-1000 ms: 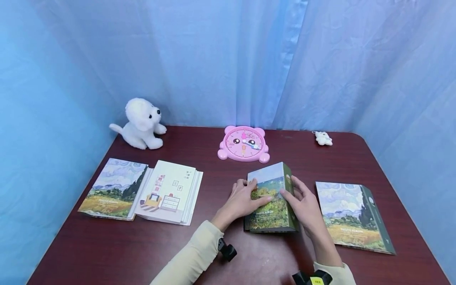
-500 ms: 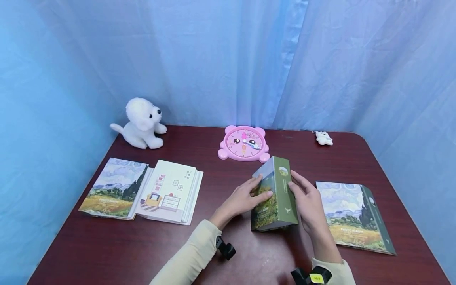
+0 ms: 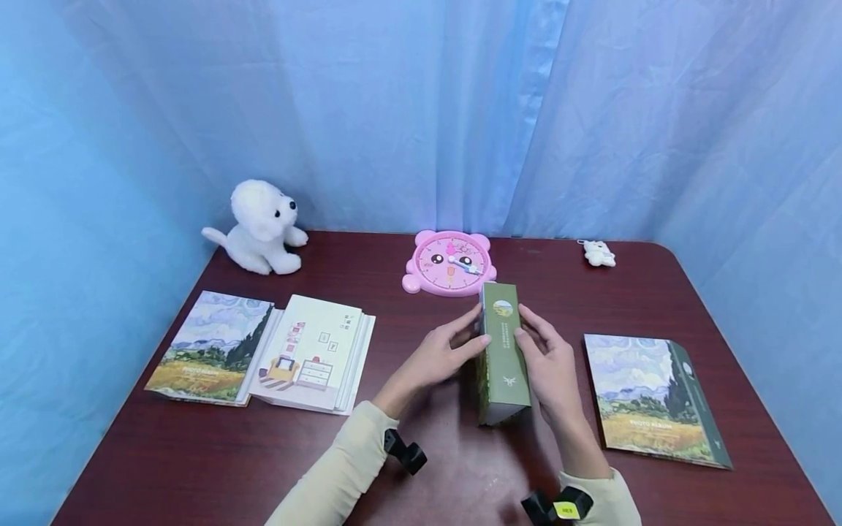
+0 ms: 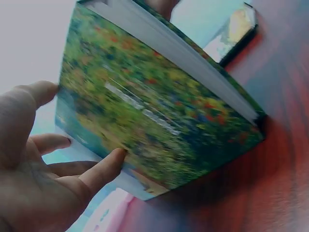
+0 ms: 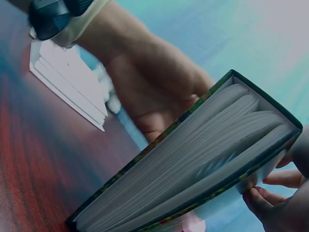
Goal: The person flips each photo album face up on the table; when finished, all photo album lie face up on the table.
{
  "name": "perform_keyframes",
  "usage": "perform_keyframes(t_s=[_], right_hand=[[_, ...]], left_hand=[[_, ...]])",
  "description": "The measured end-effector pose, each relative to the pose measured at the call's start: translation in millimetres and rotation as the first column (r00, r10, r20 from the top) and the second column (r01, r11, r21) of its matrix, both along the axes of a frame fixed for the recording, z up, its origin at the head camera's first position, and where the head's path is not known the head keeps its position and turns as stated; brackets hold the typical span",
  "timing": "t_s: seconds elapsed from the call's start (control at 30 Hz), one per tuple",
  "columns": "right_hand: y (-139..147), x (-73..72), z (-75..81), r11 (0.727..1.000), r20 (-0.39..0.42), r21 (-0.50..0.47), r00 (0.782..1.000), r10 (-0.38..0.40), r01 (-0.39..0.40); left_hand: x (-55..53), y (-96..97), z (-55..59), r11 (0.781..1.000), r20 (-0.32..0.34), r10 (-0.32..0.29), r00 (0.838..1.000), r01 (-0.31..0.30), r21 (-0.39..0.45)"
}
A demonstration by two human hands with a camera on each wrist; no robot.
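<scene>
A thick photo album (image 3: 505, 358) with a dark green spine stands on edge on the table, spine up. In the left wrist view its flowery painted cover (image 4: 140, 101) shows; in the right wrist view its white pages (image 5: 193, 169) face the camera. My left hand (image 3: 442, 356) touches the left cover with extended fingertips, thumb at the spine's edge. From the other side my right hand (image 3: 549, 365) holds the album, thumb at the spine and bent fingers against the right cover. Its fingertips are partly hidden in the head view.
Right of the album lies a landscape-covered photo album (image 3: 641, 398). At left are another landscape album (image 3: 210, 347) and a white illustrated book (image 3: 309, 354). A white plush dog (image 3: 263, 230), pink clock (image 3: 447, 263) and small white toy (image 3: 597, 253) line the back edge.
Both hands have turned the green-spined album from a tilt showing its front cover to upright with the spine facing up. The left hand has shifted slightly right. The other objects stay put.
</scene>
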State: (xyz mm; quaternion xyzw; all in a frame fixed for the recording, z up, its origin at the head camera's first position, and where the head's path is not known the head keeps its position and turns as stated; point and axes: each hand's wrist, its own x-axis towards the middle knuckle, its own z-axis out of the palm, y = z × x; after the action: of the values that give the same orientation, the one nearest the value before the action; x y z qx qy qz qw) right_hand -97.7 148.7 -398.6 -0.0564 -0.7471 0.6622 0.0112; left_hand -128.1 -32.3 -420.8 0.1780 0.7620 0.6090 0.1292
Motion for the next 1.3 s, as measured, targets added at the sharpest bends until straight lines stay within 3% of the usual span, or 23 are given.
perform_keyframes(t_s=[0.2,0.4,0.57,0.7,0.8,1.1,1.3], right_hand=[[-8.3,-3.0,-2.3,0.999,-0.065,0.034,0.997,0.040,-0.038],[-10.4,-8.3,-9.2,0.991,-0.092,0.048,0.988,0.126,-0.122],[-12.3,-13.6,-23.3,0.966,-0.054,0.086,0.968,0.247,-0.242],[-15.5,-15.7,-34.9,0.936,-0.023,0.176,0.950,0.312,-0.304],[-20.1,-13.9,-35.4,0.922,0.017,0.206,0.943,0.331,-0.328],[-26.2,-16.7,-56.3,0.865,0.098,0.379,0.943,0.317,-0.330],[-29.8,-16.1,-60.1,0.846,0.093,0.422,0.944,0.315,-0.324]], left_hand=[[0.5,-12.1,15.6,1.000,-0.009,-0.022,1.000,0.022,0.013],[-0.2,-24.6,26.1,0.996,-0.058,-0.007,0.998,0.002,-0.084],[-1.8,-35.9,29.9,0.985,-0.055,0.010,0.998,-0.020,-0.173],[-2.0,-44.9,30.7,0.969,-0.031,0.042,0.999,-0.049,-0.241],[-2.5,-51.7,28.7,0.957,-0.011,0.075,0.997,-0.075,-0.281],[-0.9,-70.4,20.8,0.948,0.098,0.112,0.989,-0.077,-0.309],[1.4,-78.3,16.0,0.921,0.089,0.116,0.989,-0.074,-0.382]])
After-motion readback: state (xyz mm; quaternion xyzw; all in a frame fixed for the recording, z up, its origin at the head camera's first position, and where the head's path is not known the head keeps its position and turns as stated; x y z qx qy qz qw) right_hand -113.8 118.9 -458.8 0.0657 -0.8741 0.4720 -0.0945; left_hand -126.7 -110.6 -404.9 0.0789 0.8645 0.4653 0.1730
